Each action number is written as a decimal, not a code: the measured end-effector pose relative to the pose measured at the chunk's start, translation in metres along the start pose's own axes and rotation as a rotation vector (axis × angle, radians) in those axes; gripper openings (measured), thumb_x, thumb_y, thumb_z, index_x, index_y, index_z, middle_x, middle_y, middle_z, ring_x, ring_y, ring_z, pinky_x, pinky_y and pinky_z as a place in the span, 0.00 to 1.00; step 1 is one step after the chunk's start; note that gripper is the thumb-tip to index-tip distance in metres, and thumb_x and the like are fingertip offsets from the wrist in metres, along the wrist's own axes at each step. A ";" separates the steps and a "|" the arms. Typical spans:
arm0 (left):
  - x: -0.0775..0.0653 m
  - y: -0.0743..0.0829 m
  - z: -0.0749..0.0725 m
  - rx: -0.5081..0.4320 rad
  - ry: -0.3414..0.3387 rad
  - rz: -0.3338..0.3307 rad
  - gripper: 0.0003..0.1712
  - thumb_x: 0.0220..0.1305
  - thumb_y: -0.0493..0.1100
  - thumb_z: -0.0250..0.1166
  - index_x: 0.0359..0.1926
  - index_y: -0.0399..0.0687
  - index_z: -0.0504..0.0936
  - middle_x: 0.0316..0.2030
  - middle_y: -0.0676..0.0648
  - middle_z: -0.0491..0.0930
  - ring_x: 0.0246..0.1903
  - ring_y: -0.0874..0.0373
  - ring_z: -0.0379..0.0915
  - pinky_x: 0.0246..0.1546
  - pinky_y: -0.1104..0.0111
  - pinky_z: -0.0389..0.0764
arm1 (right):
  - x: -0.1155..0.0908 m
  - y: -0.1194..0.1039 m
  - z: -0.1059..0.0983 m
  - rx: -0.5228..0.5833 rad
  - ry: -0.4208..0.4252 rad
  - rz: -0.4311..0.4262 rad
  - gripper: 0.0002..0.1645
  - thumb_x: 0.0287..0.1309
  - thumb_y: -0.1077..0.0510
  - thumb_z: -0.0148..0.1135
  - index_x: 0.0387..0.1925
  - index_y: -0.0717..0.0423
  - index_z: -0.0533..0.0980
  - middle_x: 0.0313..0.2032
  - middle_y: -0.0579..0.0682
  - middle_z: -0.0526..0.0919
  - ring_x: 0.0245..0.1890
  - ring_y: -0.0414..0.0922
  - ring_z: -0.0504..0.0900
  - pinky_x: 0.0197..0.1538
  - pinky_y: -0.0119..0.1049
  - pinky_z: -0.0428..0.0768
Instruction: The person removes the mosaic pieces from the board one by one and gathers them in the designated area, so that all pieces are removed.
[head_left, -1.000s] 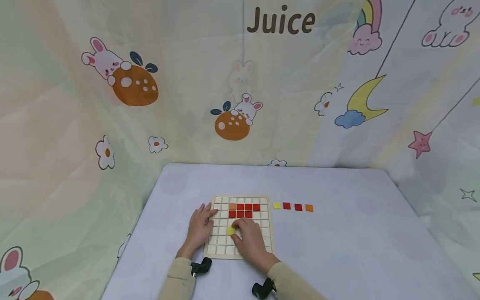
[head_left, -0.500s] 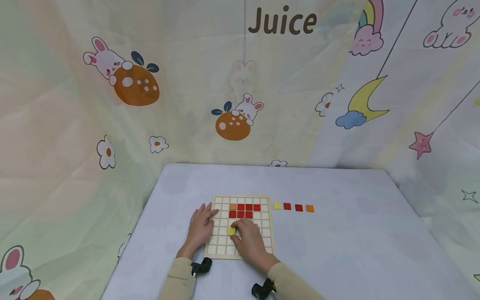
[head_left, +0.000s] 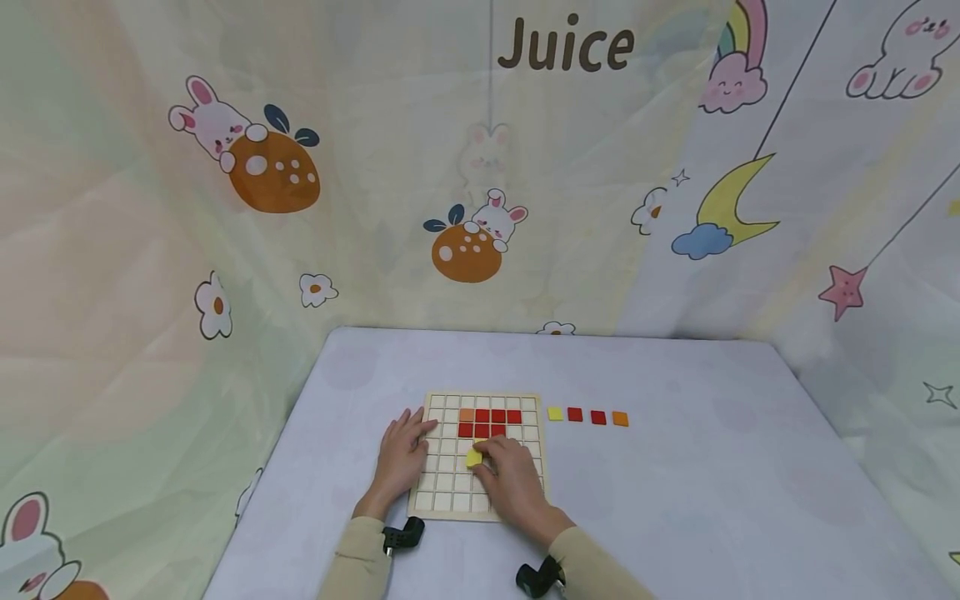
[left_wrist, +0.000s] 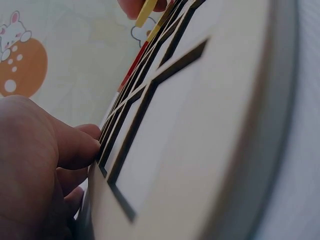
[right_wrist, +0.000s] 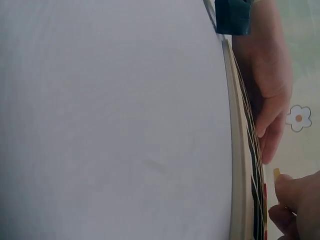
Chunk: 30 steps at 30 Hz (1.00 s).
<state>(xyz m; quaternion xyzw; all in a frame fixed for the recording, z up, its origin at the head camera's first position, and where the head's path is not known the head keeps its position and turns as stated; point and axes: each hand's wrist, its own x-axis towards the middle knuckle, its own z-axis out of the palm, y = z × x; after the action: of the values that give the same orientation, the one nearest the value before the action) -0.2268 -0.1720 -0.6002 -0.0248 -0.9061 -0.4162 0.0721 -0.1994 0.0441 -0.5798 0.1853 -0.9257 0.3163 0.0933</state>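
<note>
A light wooden grid board point(head_left: 442, 483) lies on the table. Several red tiles point(head_left: 482, 430) and an orange tile point(head_left: 467, 415) fill cells in two of its upper rows. My right hand point(head_left: 517, 483) pinches a yellow tile point(head_left: 474, 458) by its edge between thumb and fingertips, tilted close over the middle of the board. The same yellow tile point(left_wrist: 146, 12) shows at the top of the left wrist view. Another bit of yellow peeks out below the red rows, mostly hidden by the right fingers. My left hand point(head_left: 401, 454) rests along the board's left edge, its fingertips on the frame.
Right of the board a short row lies on the table point(head_left: 675, 500): a yellow tile point(head_left: 555, 414), two red tiles point(head_left: 575, 414) and an orange tile point(head_left: 620, 419). A printed cloth backdrop point(head_left: 375, 208) stands behind the table's far edge.
My right hand has shifted slightly right and up with the yellow tile, which now tilts nearer the red rows. The left hand stays where it was.
</note>
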 end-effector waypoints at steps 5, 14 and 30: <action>0.000 -0.001 0.000 -0.002 0.000 0.001 0.20 0.65 0.34 0.56 0.57 0.45 0.81 0.70 0.44 0.64 0.74 0.45 0.47 0.75 0.53 0.40 | -0.003 0.007 -0.006 0.002 0.016 0.022 0.16 0.55 0.53 0.72 0.47 0.47 0.82 0.45 0.39 0.81 0.46 0.40 0.77 0.52 0.41 0.78; 0.000 -0.001 0.000 -0.004 -0.002 0.000 0.21 0.65 0.34 0.56 0.58 0.45 0.81 0.70 0.44 0.64 0.74 0.45 0.47 0.75 0.53 0.39 | -0.008 0.018 -0.015 0.008 0.011 0.060 0.16 0.55 0.55 0.71 0.47 0.47 0.82 0.44 0.40 0.78 0.45 0.40 0.75 0.49 0.40 0.78; -0.001 0.000 0.000 0.002 0.000 0.014 0.21 0.65 0.33 0.56 0.57 0.45 0.81 0.70 0.44 0.64 0.74 0.45 0.47 0.75 0.53 0.40 | -0.014 0.046 -0.032 0.002 0.080 0.126 0.17 0.54 0.58 0.72 0.48 0.48 0.82 0.43 0.41 0.78 0.41 0.38 0.71 0.40 0.33 0.77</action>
<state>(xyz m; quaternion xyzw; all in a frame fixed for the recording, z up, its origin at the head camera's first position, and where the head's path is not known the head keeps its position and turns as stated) -0.2260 -0.1721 -0.5999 -0.0312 -0.9062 -0.4149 0.0750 -0.2035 0.1012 -0.5837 0.1139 -0.9307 0.3298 0.1100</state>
